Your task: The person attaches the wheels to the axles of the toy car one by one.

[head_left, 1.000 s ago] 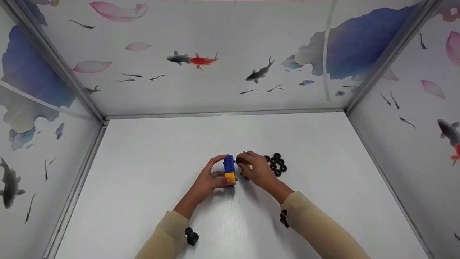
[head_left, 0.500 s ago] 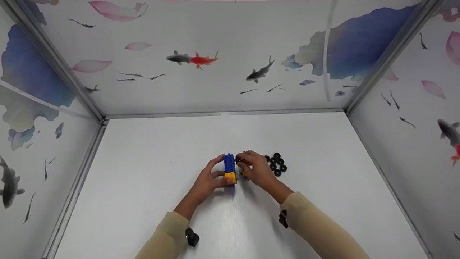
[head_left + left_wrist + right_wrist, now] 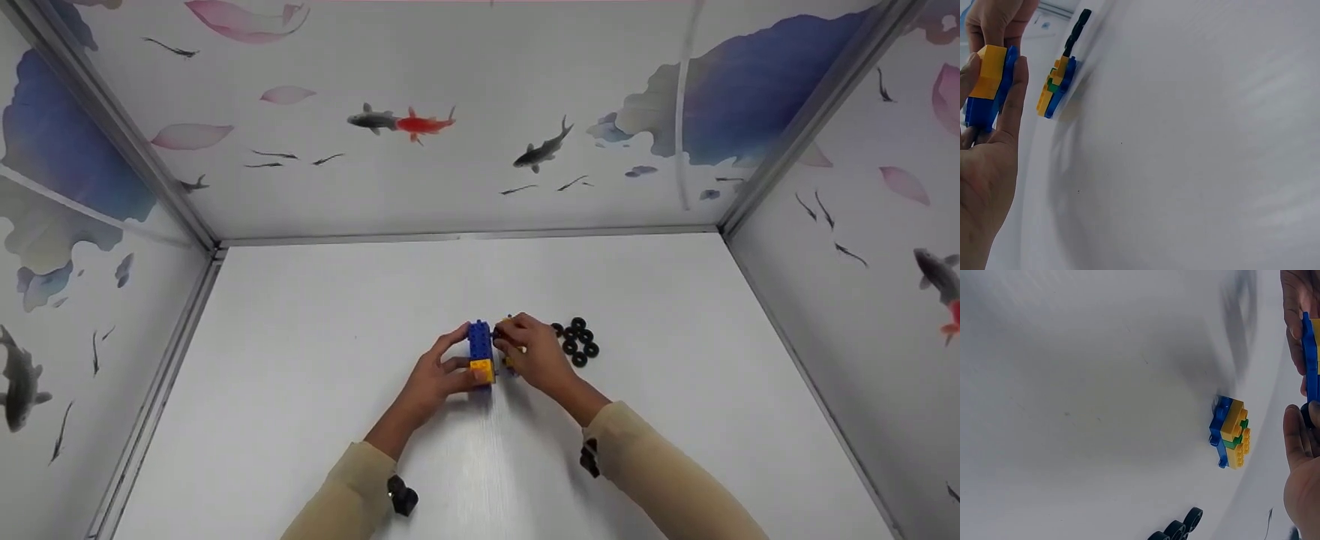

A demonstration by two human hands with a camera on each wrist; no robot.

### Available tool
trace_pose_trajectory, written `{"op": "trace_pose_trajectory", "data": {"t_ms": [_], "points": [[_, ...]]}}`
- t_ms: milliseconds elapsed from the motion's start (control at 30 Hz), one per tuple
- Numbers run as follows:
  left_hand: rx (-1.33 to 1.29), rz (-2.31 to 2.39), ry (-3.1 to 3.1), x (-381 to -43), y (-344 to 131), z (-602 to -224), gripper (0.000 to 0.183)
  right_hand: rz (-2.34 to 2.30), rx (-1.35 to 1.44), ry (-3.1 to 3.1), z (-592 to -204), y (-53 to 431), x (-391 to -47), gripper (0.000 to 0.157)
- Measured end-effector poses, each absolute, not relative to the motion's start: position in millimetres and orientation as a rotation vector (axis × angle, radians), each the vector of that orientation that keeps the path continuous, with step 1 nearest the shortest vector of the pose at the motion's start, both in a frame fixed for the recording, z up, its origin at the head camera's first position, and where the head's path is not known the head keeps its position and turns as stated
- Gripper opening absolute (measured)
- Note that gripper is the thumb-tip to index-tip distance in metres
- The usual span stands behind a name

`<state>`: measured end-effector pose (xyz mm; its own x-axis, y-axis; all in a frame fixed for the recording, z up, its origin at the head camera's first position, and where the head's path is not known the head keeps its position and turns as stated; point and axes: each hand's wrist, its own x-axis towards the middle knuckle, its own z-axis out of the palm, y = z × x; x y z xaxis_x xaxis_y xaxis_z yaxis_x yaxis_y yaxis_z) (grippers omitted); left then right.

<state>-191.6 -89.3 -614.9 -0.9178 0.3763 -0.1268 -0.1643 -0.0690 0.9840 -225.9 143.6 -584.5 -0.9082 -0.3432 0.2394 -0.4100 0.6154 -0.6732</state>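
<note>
My left hand (image 3: 435, 379) grips a toy car of building blocks (image 3: 480, 346), blue with a yellow block at its near end, between thumb and fingers above the table. Small pegs stick out from the car's sides. My right hand (image 3: 541, 360) pinches a small black wheel (image 3: 1306, 415) against the car's right side, at the far end. Whether the wheel sits on its peg is hidden by the fingers. Partly behind the right hand, a second assembly (image 3: 1234, 430) of blue, yellow and green blocks lies on the table.
Several loose black wheels (image 3: 579, 335) lie in a cluster just right of my right hand. The white table (image 3: 315, 315) is bounded by printed panels (image 3: 480, 187) at the back and both sides.
Both hands stay almost in place. The car shifts very slightly to the right, and the right hand keeps the wheel at its side.
</note>
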Motion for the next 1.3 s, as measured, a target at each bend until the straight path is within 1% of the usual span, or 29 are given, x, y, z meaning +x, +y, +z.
{"op": "trace_pose_trajectory", "data": {"t_ms": [300,533,733,800,1000,1067,1200,1300], "points": [[0.213,2.027,1.856,-193.3,-89.3,-616.9,0.094,1.184,0.656,-2.774,-582.1,143.7,-224.8,0.031],[0.223,2.037,1.836,-194.5,-87.6,-616.7,0.095,1.109,0.751,-2.717,-579.8,145.6,-224.8,0.029],[0.228,2.030,1.845,-192.6,-87.7,-615.4,0.095,1.121,0.749,-2.730,-582.4,147.2,-225.2,0.030],[0.237,2.024,1.861,-191.3,-88.0,-614.6,0.090,1.135,0.744,-2.737,-583.1,147.4,-224.7,0.031],[0.330,1.991,1.952,-189.8,-86.7,-613.1,0.057,1.150,0.732,-2.760,-584.5,149.5,-224.8,0.033],[0.356,1.979,1.976,-189.7,-86.1,-612.7,0.056,1.158,0.721,-2.765,-584.7,149.8,-224.7,0.033],[0.409,1.938,2.030,-189.9,-85.8,-611.8,0.061,1.161,0.690,-2.786,-584.4,150.1,-224.0,0.034],[0.437,1.911,2.058,-190.4,-85.5,-611.9,0.061,1.165,0.676,-2.800,-584.0,150.7,-222.9,0.035]]}}
